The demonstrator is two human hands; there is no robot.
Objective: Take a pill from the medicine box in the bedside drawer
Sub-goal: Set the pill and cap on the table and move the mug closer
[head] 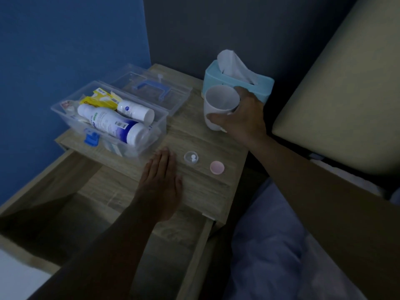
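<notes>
At centre right of the frame, the right hand (240, 118) wraps around a white cup (218, 107) standing on the desk (201, 187), just in front of a blue tissue box (259, 87). The left hand (161, 182) lies flat and released at lower centre, palm down. Right of its fingertips sits a small clear container (191, 158) holding white pills, a pink lid (217, 167) beside it. The open medicine box (108, 120) stands at centre left, above the open drawer (65, 213).

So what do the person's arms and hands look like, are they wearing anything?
Nothing that shows. Both forearms are bare right to the edge of the picture, with no sleeves in view. The left hand and right hand have no gloves, and no rings, watch or bracelet can be seen. The light is dim, so tiny details are hard to tell.
</notes>
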